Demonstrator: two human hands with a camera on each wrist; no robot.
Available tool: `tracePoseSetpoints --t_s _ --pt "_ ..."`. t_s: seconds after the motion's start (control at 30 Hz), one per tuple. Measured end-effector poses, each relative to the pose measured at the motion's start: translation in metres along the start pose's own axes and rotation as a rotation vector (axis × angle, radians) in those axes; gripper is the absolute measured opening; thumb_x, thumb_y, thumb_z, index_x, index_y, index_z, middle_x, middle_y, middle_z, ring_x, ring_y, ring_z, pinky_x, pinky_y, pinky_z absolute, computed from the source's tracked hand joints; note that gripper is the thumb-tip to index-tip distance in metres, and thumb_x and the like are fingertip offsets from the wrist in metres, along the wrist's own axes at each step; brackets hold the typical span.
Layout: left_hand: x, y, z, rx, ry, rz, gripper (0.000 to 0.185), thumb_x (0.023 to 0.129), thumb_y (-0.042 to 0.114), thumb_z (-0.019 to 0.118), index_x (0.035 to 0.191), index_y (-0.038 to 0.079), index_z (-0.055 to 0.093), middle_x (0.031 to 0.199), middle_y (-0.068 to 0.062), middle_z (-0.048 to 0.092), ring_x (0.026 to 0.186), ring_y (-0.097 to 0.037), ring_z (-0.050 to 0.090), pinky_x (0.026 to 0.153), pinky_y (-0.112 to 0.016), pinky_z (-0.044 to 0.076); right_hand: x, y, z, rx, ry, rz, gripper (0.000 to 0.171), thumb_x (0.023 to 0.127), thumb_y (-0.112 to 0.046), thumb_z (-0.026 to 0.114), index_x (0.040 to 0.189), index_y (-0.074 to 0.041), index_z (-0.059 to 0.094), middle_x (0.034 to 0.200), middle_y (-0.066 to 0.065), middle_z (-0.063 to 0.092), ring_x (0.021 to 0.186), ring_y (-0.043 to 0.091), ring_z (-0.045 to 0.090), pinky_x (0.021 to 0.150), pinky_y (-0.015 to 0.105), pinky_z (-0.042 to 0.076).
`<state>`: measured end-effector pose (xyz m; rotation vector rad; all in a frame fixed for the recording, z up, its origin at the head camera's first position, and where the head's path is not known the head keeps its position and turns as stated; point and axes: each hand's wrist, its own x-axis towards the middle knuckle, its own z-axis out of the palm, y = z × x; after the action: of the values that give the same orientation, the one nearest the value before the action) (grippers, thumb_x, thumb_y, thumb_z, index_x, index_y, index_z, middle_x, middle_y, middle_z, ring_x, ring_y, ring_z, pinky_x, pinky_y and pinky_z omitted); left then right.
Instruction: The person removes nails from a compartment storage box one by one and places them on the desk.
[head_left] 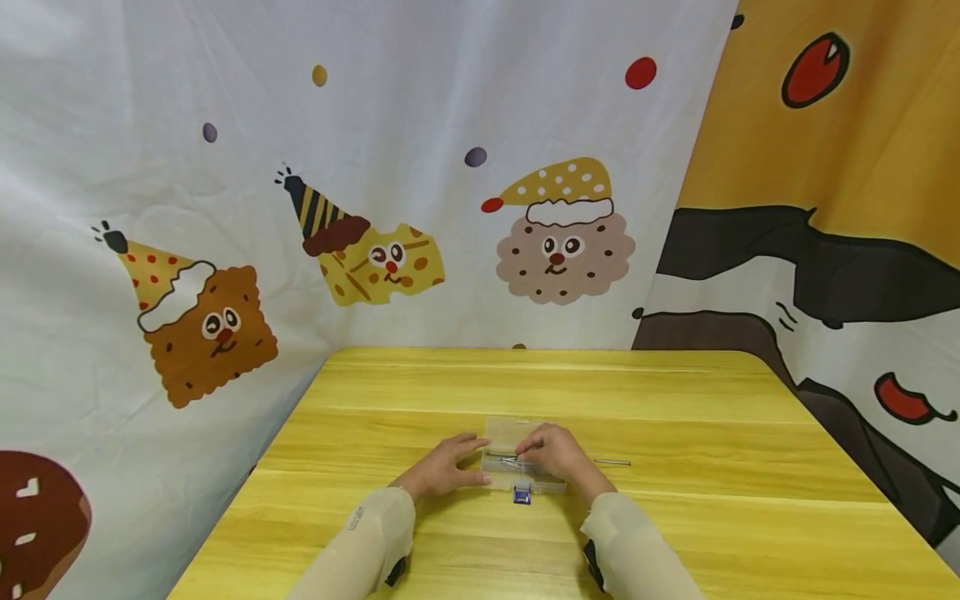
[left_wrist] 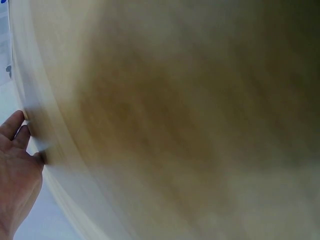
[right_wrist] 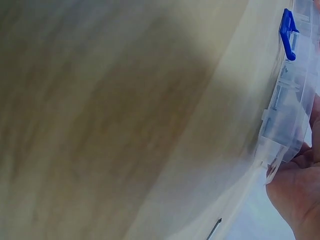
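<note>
left fingers (head_left: 468, 445) spread, right fingers (head_left: 531, 442) curled

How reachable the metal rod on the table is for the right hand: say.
Likely yes: the metal rod shows an uncovered end, though the right hand would have to leave the box.

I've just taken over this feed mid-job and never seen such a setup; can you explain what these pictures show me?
There is no robot here: these are a person's two bare hands. The wide picture comes from a camera on the head; the other two come from cameras on each wrist, and mostly show blurred wood.

On the wooden table stands an open clear plastic box with a blue latch at its front. A metal rod lies to its right.

The left hand is at the box's left edge, fingers spread. The right hand reaches over the box; whether its fingertips pinch anything is too small to tell.
</note>
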<state>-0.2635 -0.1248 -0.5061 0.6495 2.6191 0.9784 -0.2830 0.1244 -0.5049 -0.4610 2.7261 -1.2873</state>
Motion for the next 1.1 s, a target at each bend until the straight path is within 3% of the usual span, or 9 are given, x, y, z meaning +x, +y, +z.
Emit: tracePoseSetpoints --t_s 0.3,0.57,1.1 --pt "-0.0011 0.0023 0.0006 0.000 0.000 -0.004 0.070 0.092 0.044 0.070 0.151 0.015 0.045 0.157 -0.020 0.031 0.142 -0.045 0.028 0.110 -0.063 0.026 -0.0002 -0.0017 0.0002 -0.054 -0.009 -0.007 0.008 0.084 -0.003 0.078 0.080 -0.010 0.080 0.085 -0.004 0.060 0.081 0.012 0.054 0.073 0.033 0.049" --pt "-0.0003 0.0021 0.0004 0.007 -0.001 -0.009 0.070 0.092 0.045 0.070 0.151 0.015 0.045 0.157 -0.019 0.030 0.142 -0.044 0.028 0.110 -0.063 0.027 0.0006 0.0031 0.0007 -0.156 -0.027 -0.114 0.011 0.087 -0.005 0.075 0.080 -0.013 0.080 0.085 -0.006 0.060 0.083 0.014 0.054 0.079 0.038 0.048" --pt "-0.0006 -0.0004 0.0004 -0.007 0.008 -0.001 0.069 0.092 0.044 0.071 0.150 0.016 0.046 0.157 -0.020 0.031 0.142 -0.044 0.028 0.110 -0.062 0.027 0.0015 0.0048 -0.0015 -0.167 -0.040 -0.228 0.011 0.087 -0.005 0.074 0.078 -0.009 0.078 0.083 -0.004 0.060 0.080 0.015 0.055 0.073 0.032 0.048"
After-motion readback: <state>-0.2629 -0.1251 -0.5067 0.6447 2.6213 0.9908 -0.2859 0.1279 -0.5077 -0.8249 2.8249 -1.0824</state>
